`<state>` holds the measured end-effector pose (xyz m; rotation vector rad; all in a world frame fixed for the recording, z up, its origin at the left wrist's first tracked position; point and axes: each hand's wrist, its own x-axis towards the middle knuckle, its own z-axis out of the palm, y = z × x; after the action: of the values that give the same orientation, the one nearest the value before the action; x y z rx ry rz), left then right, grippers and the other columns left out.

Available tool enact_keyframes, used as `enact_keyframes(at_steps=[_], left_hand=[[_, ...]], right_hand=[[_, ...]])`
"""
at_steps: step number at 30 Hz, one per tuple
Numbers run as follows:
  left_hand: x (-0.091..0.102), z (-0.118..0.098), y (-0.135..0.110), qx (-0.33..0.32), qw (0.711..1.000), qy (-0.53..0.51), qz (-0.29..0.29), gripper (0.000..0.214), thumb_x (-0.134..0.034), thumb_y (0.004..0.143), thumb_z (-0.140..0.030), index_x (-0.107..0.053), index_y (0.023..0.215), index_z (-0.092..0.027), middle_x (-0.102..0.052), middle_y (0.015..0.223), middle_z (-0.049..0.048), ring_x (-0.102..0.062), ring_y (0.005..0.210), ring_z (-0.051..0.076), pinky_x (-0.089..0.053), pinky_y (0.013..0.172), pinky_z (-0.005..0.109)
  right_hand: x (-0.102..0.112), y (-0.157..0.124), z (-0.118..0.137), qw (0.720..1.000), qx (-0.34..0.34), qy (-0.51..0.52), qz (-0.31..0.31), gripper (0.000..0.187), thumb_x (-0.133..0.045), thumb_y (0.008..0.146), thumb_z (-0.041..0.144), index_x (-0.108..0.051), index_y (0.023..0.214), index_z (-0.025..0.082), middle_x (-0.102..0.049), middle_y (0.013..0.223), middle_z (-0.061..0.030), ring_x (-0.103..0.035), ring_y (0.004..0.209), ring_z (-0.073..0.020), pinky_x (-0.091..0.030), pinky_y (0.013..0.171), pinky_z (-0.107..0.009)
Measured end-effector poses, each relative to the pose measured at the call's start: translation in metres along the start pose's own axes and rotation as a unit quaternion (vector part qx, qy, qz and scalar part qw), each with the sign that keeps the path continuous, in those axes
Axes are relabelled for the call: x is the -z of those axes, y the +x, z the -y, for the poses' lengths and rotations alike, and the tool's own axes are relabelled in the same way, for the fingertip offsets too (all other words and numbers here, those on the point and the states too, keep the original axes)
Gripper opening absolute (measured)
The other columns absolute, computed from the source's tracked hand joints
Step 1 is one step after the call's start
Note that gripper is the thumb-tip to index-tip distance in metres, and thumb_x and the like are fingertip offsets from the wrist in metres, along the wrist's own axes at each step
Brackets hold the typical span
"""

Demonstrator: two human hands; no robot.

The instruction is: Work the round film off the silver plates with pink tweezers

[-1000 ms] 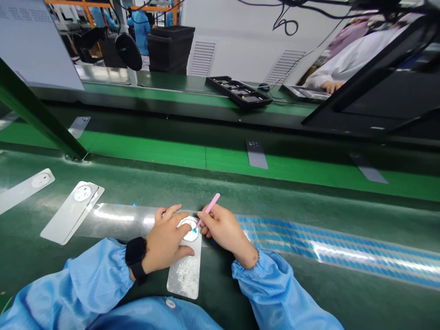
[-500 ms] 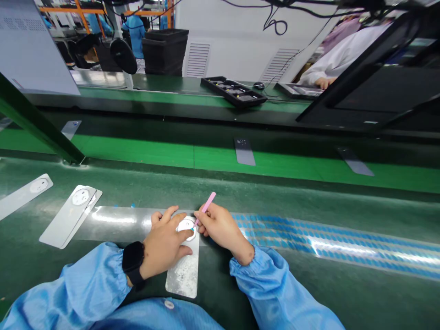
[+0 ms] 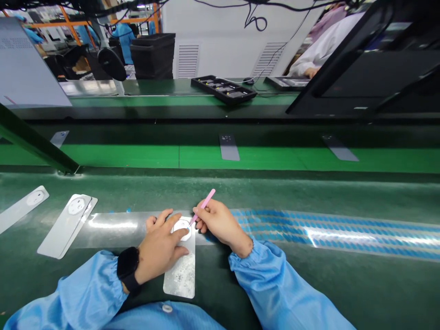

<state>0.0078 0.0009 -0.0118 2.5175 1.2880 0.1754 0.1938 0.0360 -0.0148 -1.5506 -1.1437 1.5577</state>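
A pale phone back cover point(image 3: 180, 275) lies on the green bench in front of me. My left hand point(image 3: 161, 250) rests over its upper left side with the fingers spread, the fingertips at the round camera ring point(image 3: 183, 223). Pink tweezers point(image 3: 204, 203) are pinched in my right hand point(image 3: 218, 222). Their tip points down at the ring, close to my left index finger. A tiny blue piece seems to sit at the tip, too small to make out. Under both hands runs a clear film strip point(image 3: 354, 238), its right part bearing rows of blue stickers.
More phone back covers point(image 3: 63, 229) lie overlapped at left, beside another cover point(image 3: 20, 208). Behind the bench, a green conveyor belt point(image 3: 147, 156) carries several covers. A green post point(image 3: 37, 142) rises at left. Beyond are a black tray point(image 3: 225, 90), a dark monitor point(image 3: 371, 68) and a person's hand.
The view has swung slightly to the right, so most things appear farther left. The tweezers' tip stays at the ring. Both hands keep nearly the same pose.
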Motion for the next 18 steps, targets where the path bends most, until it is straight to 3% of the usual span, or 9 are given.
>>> enact_keyframes(at_steps=[12,18], left_hand=[[0.0055,-0.0074,0.0037,0.031,0.999,0.003,0.030,0.036,-0.076,0.073,-0.032,-0.067,0.109,-0.031,-0.052,0.134,0.0085,-0.035,0.128,0.039,-0.034,0.091,0.056],[0.0050,-0.0060,0.0064,0.042,0.998,-0.028,0.024,0.035,-0.080,0.068,-0.026,-0.067,0.100,-0.026,-0.054,0.131,0.0097,-0.036,0.127,0.039,-0.032,0.091,0.056]], right_hand=[[-0.0016,0.0018,-0.0003,1.000,0.008,0.000,-0.010,0.010,-0.057,0.082,0.019,-0.054,0.073,0.016,-0.060,0.050,0.0033,-0.056,0.039,-0.0091,-0.044,0.035,-0.017],[0.0000,-0.0004,0.0033,1.000,0.002,0.029,-0.001,0.014,-0.060,0.079,0.021,-0.053,0.068,0.016,-0.058,0.043,0.0035,-0.052,0.034,-0.0081,-0.042,0.034,-0.016]])
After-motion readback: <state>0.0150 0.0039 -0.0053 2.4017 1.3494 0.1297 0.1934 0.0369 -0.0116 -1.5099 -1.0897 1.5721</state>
